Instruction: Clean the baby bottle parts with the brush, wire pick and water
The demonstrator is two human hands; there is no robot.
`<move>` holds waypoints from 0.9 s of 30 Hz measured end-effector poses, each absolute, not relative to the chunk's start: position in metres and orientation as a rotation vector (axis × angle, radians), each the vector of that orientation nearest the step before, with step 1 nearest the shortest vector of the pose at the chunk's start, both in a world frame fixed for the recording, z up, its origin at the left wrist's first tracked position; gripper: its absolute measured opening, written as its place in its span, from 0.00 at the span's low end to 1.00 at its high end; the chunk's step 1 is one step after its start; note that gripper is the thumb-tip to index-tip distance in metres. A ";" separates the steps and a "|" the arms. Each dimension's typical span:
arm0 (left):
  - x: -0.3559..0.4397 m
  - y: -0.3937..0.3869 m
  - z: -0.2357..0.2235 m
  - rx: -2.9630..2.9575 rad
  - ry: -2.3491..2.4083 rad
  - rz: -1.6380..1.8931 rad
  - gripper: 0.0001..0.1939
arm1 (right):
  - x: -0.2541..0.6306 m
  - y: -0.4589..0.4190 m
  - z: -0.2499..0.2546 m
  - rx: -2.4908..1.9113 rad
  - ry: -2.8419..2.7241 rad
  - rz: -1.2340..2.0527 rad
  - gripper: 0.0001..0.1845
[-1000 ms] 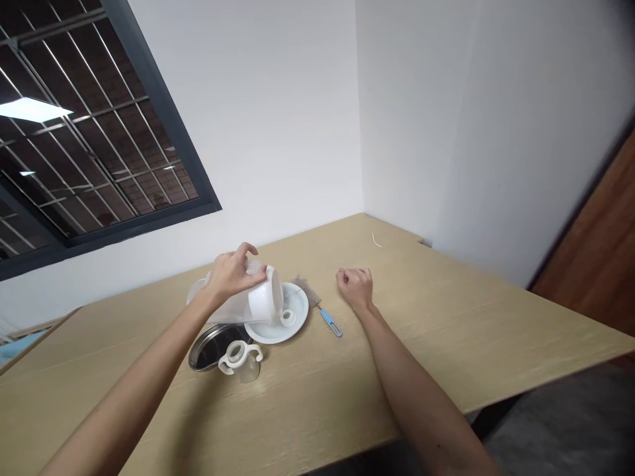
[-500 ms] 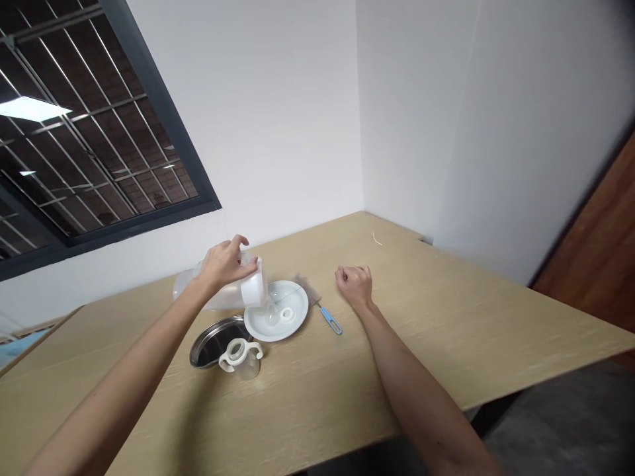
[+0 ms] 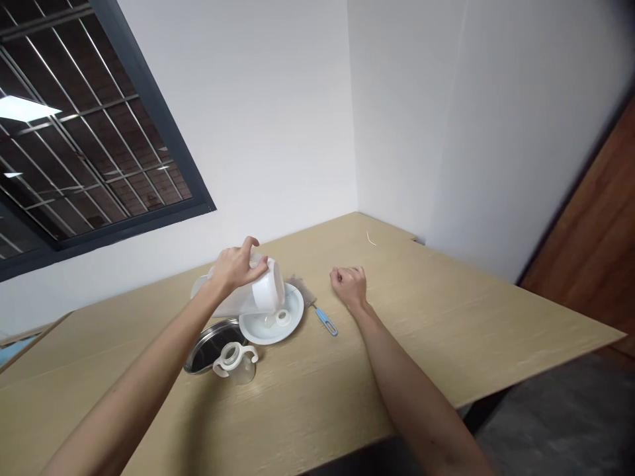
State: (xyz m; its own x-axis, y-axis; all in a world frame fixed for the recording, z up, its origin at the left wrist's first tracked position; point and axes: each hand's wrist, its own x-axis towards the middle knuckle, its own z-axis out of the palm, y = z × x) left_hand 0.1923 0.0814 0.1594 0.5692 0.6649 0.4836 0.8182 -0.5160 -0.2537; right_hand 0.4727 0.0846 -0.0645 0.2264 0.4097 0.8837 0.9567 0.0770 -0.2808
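My left hand (image 3: 237, 268) grips a translucent plastic jug (image 3: 233, 303) with a white band at its mouth. The jug lies tilted on its side above a white plate (image 3: 268, 336), its mouth toward the right. On that plate are a white ring (image 3: 283, 318) and a clear teat-like piece, partly hidden by the jug. A baby bottle (image 3: 243, 371) with white twin handles stands without a top nearer to me. My right hand (image 3: 349, 285) rests on the table as a closed fist, with no object showing in it.
Between plate and right fist lies a bottle brush with a blue handle (image 3: 326, 322). A shiny metal tray (image 3: 206, 350) sits left of the plate. A thin white strip (image 3: 370, 238) lies near the back corner of the wooden table (image 3: 446, 317). Walls border the far side.
The jug in my left hand swung left, uncovering more of the plate, then came back right over it. My right fist stays put. The view has shifted slightly.
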 end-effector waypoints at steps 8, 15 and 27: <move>0.172 0.095 0.178 -2.234 -1.218 -0.417 0.28 | 0.471 0.085 -0.064 -1.500 -1.359 -0.683 0.20; 0.146 0.082 0.174 -2.229 -1.221 -0.287 0.28 | 0.470 0.086 -0.066 -1.507 -1.354 -0.662 0.20; 0.194 0.076 0.166 -2.350 -1.103 -0.495 0.26 | 0.472 0.086 -0.067 -1.512 -1.375 -0.679 0.20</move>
State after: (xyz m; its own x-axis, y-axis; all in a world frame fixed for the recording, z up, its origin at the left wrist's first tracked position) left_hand 0.1940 0.0761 0.1658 0.6071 0.6074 0.5123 0.7865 -0.5511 -0.2788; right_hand 0.4719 0.0863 -0.0670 0.2134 0.4318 0.8763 0.9584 0.0817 -0.2736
